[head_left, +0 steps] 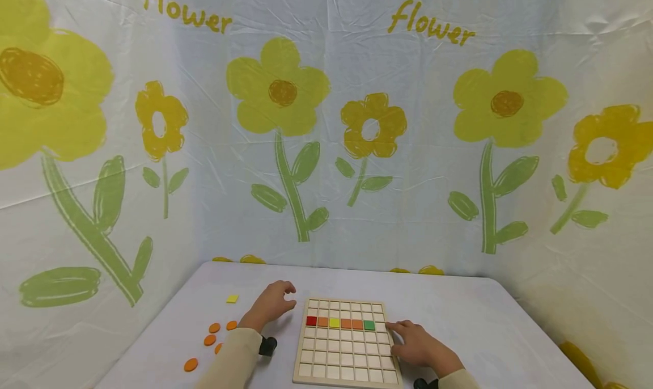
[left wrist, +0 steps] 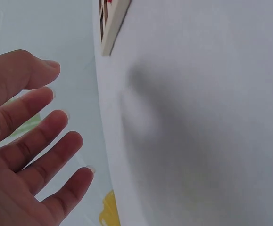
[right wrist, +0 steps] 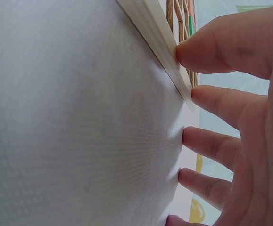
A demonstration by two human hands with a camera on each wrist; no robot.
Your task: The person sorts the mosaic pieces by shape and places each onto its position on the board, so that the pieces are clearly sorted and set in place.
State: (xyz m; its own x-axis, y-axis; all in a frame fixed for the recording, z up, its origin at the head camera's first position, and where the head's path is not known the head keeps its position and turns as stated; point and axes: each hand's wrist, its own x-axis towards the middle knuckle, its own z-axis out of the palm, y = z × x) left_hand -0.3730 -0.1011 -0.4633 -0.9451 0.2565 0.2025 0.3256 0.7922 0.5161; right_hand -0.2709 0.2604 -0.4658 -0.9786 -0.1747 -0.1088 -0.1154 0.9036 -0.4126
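Note:
A wooden grid board (head_left: 339, 360) lies on the table. One row holds a red tile (head_left: 312, 321), orange tiles (head_left: 346, 324), a yellow tile (head_left: 334, 322) and a green tile (head_left: 369, 325). My left hand (head_left: 271, 305) hovers left of the board with fingers loosely bent and nothing in them; in the left wrist view the hand (left wrist: 28, 141) is apart from the board's corner (left wrist: 111, 35). At the board's right edge rests my right hand (head_left: 415, 343). In the right wrist view its thumb and index fingertip touch the wooden rim (right wrist: 157, 33), while other fingertips (right wrist: 189, 135) reach the tabletop.
Several orange discs (head_left: 191, 365) lie scattered on the table's left side, some partly behind the left sleeve (head_left: 236, 355). A yellow square tile (head_left: 232, 299) sits farther back on that side. A flower-printed cloth (head_left: 326, 179) surrounds the white table (head_left: 449, 298).

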